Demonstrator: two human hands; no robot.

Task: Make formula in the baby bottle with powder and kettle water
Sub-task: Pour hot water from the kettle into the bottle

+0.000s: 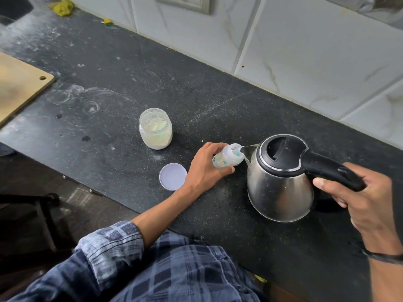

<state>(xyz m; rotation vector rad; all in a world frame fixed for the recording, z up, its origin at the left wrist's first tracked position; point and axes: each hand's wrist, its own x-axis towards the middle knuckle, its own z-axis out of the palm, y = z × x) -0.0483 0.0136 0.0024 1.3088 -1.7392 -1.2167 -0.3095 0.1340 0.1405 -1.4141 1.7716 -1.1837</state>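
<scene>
Black speckled counter [135, 68], smeared with pale dust and ring marks, under a wall [305, 40] of white veined tiles with a grey socket plate [185, 2] at the top edge. Wooden board [19, 83] at the counter's left, yellow cloth [62, 6] near the far corner. Dim brown floor [87, 205] at lower left, beside dark furniture [39, 214].
</scene>
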